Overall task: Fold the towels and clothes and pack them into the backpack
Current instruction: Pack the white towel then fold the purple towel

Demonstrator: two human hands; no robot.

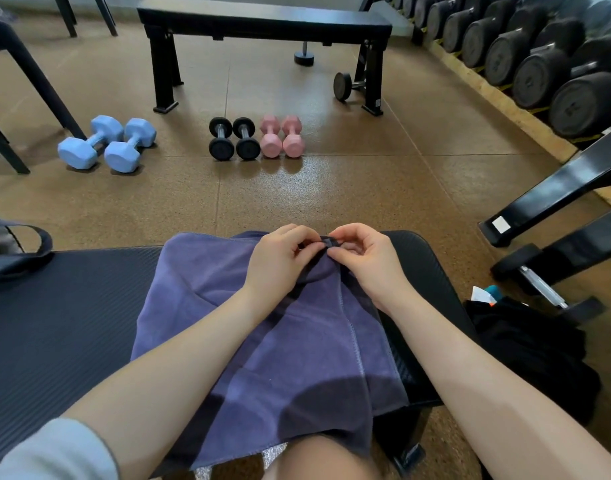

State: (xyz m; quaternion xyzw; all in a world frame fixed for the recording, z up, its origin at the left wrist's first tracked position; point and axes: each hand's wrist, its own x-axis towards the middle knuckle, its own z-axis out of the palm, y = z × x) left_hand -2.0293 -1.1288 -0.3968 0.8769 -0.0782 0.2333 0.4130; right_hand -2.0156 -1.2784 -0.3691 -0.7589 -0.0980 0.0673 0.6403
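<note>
I have the purple towel [262, 323] draped over the table [72, 306]. My left hand [280, 261] and right hand [363, 261] both pinch its small dark loop [326, 242] at the far edge. It looks soft, light and floppy; I'd grip corners for folding.

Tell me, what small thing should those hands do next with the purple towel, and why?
Probably let go of the small dark loop that both the left hand and right hand pinch at the purple towel's far edge, then fold it: it lies spread and rumpled across the bench.
</note>
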